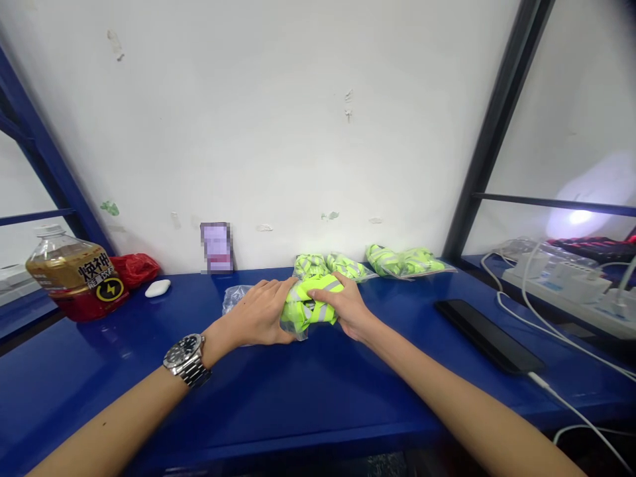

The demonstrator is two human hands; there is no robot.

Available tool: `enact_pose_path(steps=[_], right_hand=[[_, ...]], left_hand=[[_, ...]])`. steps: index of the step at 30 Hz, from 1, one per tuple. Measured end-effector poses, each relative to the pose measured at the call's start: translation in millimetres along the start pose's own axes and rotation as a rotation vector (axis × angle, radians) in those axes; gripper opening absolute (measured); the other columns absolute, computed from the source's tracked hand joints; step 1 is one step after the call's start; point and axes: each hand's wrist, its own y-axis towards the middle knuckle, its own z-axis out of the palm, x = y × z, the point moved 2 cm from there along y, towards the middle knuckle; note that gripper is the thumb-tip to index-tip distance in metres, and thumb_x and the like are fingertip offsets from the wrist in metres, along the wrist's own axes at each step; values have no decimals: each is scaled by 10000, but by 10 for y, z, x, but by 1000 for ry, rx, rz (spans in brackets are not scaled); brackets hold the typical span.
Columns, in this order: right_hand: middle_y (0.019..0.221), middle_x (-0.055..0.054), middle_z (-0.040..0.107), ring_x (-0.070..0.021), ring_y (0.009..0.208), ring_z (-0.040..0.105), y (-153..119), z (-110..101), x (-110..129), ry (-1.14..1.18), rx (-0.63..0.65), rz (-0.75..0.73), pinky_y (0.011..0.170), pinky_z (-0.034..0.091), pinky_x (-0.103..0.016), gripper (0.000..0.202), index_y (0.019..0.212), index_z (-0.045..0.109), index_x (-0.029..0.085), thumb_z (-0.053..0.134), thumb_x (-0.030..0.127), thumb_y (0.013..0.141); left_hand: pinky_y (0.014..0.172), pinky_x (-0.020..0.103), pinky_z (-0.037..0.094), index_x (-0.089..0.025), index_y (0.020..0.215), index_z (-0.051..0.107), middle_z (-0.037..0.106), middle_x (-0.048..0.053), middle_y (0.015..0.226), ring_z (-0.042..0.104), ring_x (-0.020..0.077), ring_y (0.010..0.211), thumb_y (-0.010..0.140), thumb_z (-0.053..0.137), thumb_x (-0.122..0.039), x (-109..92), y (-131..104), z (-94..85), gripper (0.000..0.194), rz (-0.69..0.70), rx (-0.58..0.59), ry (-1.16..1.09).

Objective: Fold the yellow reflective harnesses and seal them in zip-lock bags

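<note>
A rolled neon-yellow reflective vest (322, 311) with silver stripes lies between my hands, just above the blue desk. My right hand (348, 309) grips its right end, thumb across the top. My left hand (263, 313), a metal watch on its wrist, holds a clear plastic bag (298, 331) at the left end of the vest. That end of the vest appears to be inside the bag; how far in is partly hidden by my fingers. More crumpled clear plastic (233, 298) shows behind my left hand.
Several bagged yellow bundles (390, 260) lie along the wall. A phone (217, 248) leans there. On the left are a large drink bottle (74, 275), a red plastic bag (136, 269) and a white earbud case (158, 288). A charging phone (489, 336) and cables lie right on the blue desk (278, 404).
</note>
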Motion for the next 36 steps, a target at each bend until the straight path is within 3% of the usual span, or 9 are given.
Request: enact_pose_path(steps=[5,9,13,17,19,21,24,30,36], right_hand=[[777,-2,641,-185,716,597,-12,2,-12,-384,-93,-247,633,494,-302,451,935,549,193,772,359,580],[746,16,594,-161,697,545,-48,44,-32,-616,-16,-331,661,459,-290,328,864,548,198,717,337,619],[844,2,589,-150,760,540,-66,26,8,-485,179,-211,681,452,-274,395,984,560,189,716,284,633],[841,23,608,-133,773,576,-96,-20,81,-122,466,129,685,453,-242,503,1078,544,211,733,196,612],[839,25,629,-131,777,596,-107,-48,109,-22,493,225,693,459,-232,472,1055,564,216,728,167,614],[857,17,645,-136,794,610,-109,-67,117,-12,489,232,719,473,-237,444,1036,586,213,746,176,624],[870,5,650,-140,801,608,-97,-66,88,-64,498,140,741,485,-253,415,1020,613,200,771,214,636],[661,48,541,-81,581,459,-59,18,-18,-270,484,-175,528,370,-200,155,801,598,157,666,126,665],[611,51,509,-75,549,405,-51,61,-18,-343,548,-220,498,318,-202,138,751,597,142,692,215,682]], left_hand=[[875,483,482,-48,1352,338,558,237,1216,571,373,1080,632,671,-466,-158,131,92,896,-140,-67,-36],[876,444,491,-1,1360,308,559,252,1191,569,357,1079,626,654,-332,-253,207,154,876,-95,-91,-54],[827,441,492,-52,1472,29,590,203,1145,595,328,1001,635,634,-251,-259,180,146,1052,-34,-133,-27],[787,433,481,-67,1479,-84,625,141,1011,600,301,886,637,650,-281,-220,128,105,1137,-3,-164,14],[786,431,474,-76,1479,-92,624,124,984,595,294,867,639,651,-289,-206,110,89,1142,0,-191,26],[794,429,469,-81,1481,-88,622,122,990,589,293,874,630,654,-281,-207,101,80,1146,4,-214,32],[788,417,468,-92,1485,-65,620,124,1005,584,287,872,614,658,-268,-239,104,85,1146,5,-230,42],[755,394,471,-106,1483,-85,616,97,981,576,271,852,588,627,-199,-337,154,133,1147,-20,-202,-13],[767,379,467,-96,1481,-65,624,87,969,578,262,864,585,616,-178,-367,181,115,1128,-32,-171,-46]])
